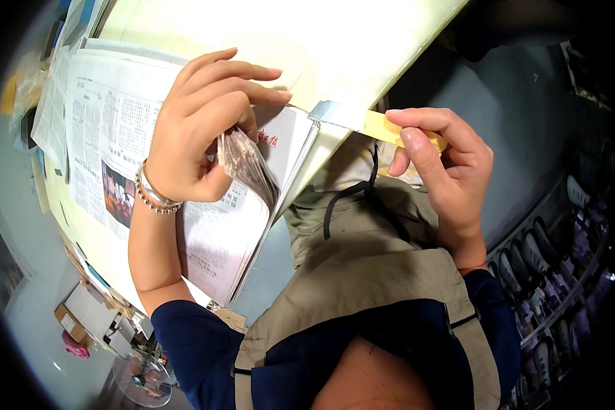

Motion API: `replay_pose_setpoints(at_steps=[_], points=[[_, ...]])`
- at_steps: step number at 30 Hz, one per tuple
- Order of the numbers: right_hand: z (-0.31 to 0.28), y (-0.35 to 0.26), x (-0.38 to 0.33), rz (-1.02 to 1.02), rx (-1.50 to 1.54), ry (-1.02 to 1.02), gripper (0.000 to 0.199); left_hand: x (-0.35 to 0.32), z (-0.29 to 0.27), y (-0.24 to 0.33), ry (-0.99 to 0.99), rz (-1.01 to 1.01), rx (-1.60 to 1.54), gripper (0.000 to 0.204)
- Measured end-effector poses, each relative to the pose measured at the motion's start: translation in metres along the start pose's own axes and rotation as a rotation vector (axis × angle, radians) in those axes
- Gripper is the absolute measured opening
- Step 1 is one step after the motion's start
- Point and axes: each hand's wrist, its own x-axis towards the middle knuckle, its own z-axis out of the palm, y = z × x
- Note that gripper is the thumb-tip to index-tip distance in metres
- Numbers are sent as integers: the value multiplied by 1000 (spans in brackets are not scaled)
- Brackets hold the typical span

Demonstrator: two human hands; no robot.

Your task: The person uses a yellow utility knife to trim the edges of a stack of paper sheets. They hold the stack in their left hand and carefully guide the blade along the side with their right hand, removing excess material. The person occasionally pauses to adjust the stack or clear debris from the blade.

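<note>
My right hand [451, 147] pinches the yellow handle [383, 128] of a scraper between thumb and fingers. Its flat, silvery blade [335, 114] points left and lies over the corner of a newspaper stack [219, 239] at the table edge. Over that same stack, my left hand [198, 123] is closed on a crumpled, layered grey-brown wad [242, 160] that looks like thin sheets. The wad's lower end comes down near the stack's right edge; I cannot tell whether it is joined to the pages. The upper fingers of my left hand stretch toward the blade.
More newspaper sheets [92, 116] spread across the pale yellow table [287, 34] to the left. A rack with rows of shoes [526, 260] stands at the right. A fan [142, 379] and a cardboard box [70, 321] are at the lower left.
</note>
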Motion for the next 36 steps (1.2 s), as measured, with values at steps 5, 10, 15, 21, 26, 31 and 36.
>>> replay_pose_setpoints(at_steps=[5, 10, 15, 21, 26, 31, 36], points=[[-2, -1, 0, 17, -8, -10, 16, 1, -4, 8, 80, 9, 11, 11], [-1, -2, 0, 2, -24, 5, 16, -3, -5, 8, 107, 45, 66, 21], [-1, -5, 2, -45, -22, 5, 16, -4, -6, 7, 111, 61, 44, 24], [-1, -7, 5, -72, -37, -32, 16, -5, -5, 6, 128, 93, 17, 25], [1, -16, 19, -73, -107, -69, 16, -5, -5, 3, 127, 119, -16, 26], [-6, -25, 53, 18, -178, -250, 23, -4, -2, 1, 122, 129, -20, 21], [-10, -25, 122, 53, -310, -678, 28, 3, 0, 1, 118, 111, -58, 13]])
